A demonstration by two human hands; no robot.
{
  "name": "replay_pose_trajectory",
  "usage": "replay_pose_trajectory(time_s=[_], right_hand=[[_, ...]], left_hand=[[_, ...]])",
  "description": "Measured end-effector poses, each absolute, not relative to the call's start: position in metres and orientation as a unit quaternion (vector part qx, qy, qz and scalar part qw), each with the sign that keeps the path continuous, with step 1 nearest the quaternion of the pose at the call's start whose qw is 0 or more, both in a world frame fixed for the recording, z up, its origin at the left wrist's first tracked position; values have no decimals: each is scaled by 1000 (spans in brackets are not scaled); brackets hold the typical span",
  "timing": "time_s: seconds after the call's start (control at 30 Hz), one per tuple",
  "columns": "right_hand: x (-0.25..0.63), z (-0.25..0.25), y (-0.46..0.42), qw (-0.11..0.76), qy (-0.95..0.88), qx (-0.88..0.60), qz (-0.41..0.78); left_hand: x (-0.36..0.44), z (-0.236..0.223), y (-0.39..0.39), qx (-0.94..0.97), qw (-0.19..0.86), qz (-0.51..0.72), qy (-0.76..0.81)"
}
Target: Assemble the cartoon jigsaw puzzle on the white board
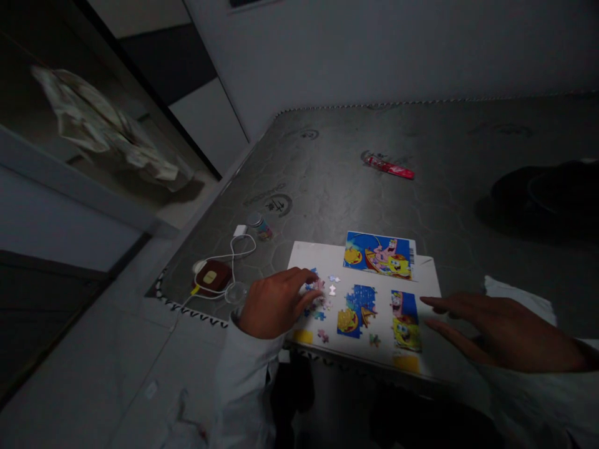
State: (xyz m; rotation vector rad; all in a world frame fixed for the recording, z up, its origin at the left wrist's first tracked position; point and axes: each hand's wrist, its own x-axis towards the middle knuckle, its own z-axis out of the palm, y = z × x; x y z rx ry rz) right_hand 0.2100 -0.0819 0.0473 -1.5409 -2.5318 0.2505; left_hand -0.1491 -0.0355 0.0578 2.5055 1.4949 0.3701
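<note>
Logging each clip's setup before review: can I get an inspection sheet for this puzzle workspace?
Surface: dark patterned mat, dimly lit, with a white board at its near edge.
Job's things: loose puzzle pieces, two joined sections, a reference picture.
Clutter: red wrapper, small jar, dark red device, dark object.
Hands: left hand fingering loose pieces; right hand open, hovering at the board's right edge.
Cables: white cable looped from the device.
Surroundings: crumpled cloth on the left ledge.

Dim room: a bare grey mattress [421, 143] against a pale wall [397, 50], pale floor [93, 349] at left
</note>
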Motion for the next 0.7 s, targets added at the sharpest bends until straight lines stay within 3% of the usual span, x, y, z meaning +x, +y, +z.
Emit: replay_pose_trajectory(time_s=[0.47,0.7], right_hand=[[244,56,-92,118,-848,-502,125],[213,44,-83,110,-834,-537,61]], left_hand=[[-131,63,-37,861,56,104,495],[-93,59,-45,880,143,122,436]])
